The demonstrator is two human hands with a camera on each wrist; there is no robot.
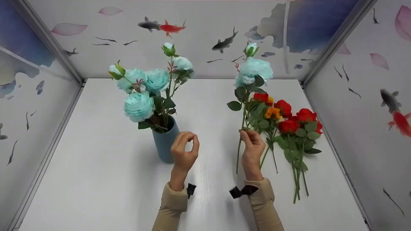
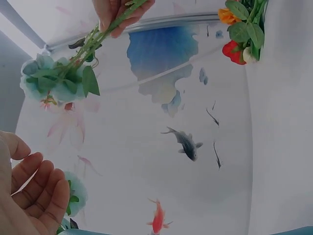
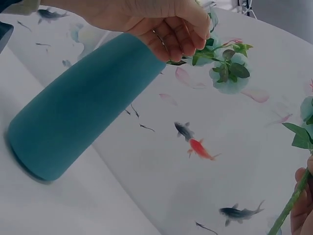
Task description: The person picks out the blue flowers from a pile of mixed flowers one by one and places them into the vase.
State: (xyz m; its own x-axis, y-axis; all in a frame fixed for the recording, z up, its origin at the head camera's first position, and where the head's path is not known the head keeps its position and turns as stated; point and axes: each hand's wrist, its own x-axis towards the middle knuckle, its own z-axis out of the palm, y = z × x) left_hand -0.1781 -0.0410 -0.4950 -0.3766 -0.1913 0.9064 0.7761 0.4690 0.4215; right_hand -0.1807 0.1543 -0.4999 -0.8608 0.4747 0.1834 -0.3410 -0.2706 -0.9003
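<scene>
A blue vase (image 1: 164, 144) stands left of centre, holding several pale turquoise artificial flowers (image 1: 139, 106). My left hand (image 1: 184, 155) is beside the vase near its rim, fingers loosely bent and thumb close to the fingertips. Nothing lies between those fingers in the left wrist view. My right hand (image 1: 253, 150) pinches the green stem of a turquoise artificial flower (image 1: 256, 70) between thumb and fingers. That flower is upright, its stem end hanging below the hand. In the right wrist view the vase (image 3: 83, 107) looks tilted by the camera angle, with my left hand (image 3: 166, 24) over its mouth.
Red artificial flowers (image 1: 289, 126) lie on the white table (image 1: 106, 179) at the right, with orange flowers (image 1: 272, 113) beside them. Printed panels with fish and petals (image 1: 199, 61) enclose the table at back and sides.
</scene>
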